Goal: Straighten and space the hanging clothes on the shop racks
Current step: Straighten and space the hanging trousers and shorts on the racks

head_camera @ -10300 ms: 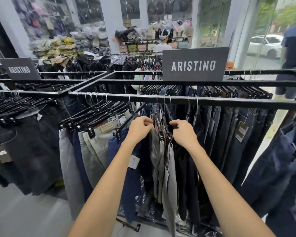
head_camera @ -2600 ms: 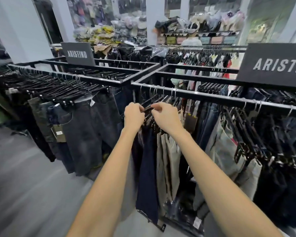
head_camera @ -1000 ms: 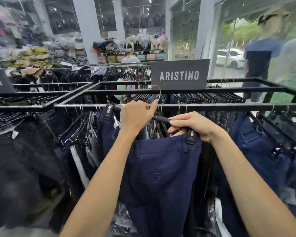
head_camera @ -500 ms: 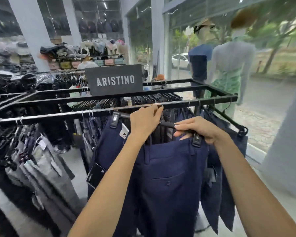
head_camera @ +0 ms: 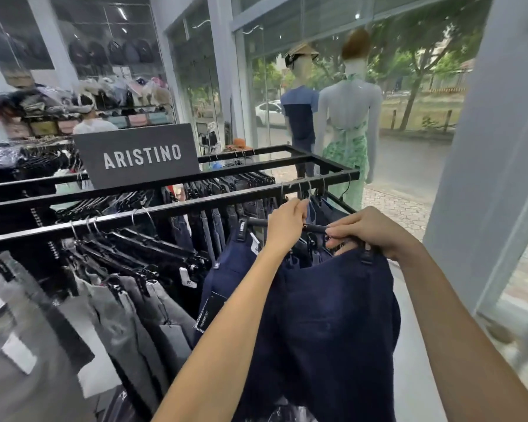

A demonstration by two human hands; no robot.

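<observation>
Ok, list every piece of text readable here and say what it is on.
"ARISTINO": white capitals on the dark sign standing on the rack.
Black hangtag on the navy trousers: print too small to read.
White tags on the grey trousers: blurred, unreadable.

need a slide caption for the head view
Left hand and right hand hold a clip hanger of navy trousers at the black rack rail, ARISTINO sign behind.
</observation>
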